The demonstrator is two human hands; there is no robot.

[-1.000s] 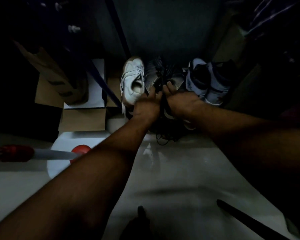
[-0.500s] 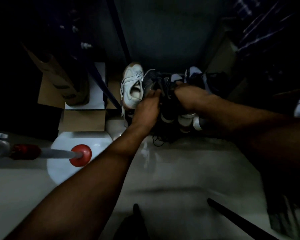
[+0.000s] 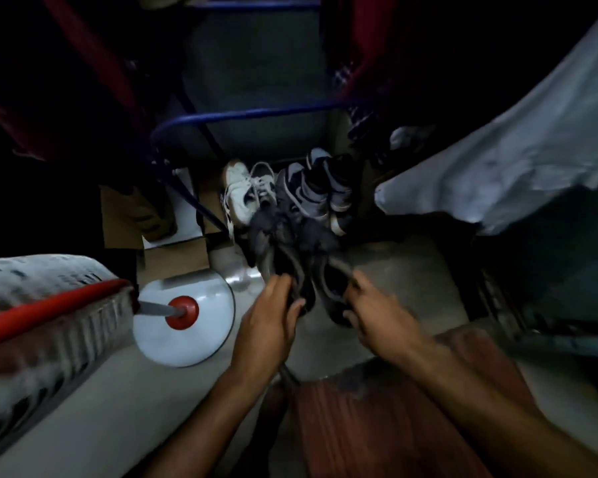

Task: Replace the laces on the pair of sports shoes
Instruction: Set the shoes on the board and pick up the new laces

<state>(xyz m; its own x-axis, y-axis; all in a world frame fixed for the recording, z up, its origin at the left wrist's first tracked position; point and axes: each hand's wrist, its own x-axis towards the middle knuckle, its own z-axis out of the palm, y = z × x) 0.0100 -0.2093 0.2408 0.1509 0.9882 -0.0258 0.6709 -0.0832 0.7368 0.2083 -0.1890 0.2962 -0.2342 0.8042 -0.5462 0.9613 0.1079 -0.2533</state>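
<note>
The left hand (image 3: pixel 268 326) and the right hand (image 3: pixel 382 319) each hold one of a pair of dark sports shoes (image 3: pixel 290 250) by its heel end, a little above the pale floor (image 3: pixel 404 270). The left grip is curled round the heel rim of the left shoe, thumb on the near side and fingers (image 3: pixel 280 282) over the collar; the right grip likewise pinches the heel of the right shoe, fingers hooked into its opening. The two shoes lie side by side and touching, toes pointing toward 12 o'clock, just above the middle of the view. The light is dim and the picture blurred, so whether laces are threaded in them cannot be told. Beyond their toes, at 12 o'clock, a white sneaker (image 3: pixel 239 194) stands beside a cluster of grey-and-black shoes (image 3: pixel 316 188) (all close together, under a blue metal tube frame (image 3: pixel 242 113)). At 9 o'clock a white round base (image 3: pixel 194 343) carries a red cap (image 3: pixel 182 312) on a slim rod. A pale cloth (image 3: pixel 518 150) hangs at 2 o'clock, and a reddish-brown garment (image 3: pixel 377 426) covers the person's lap at 6 o'clock.
</note>
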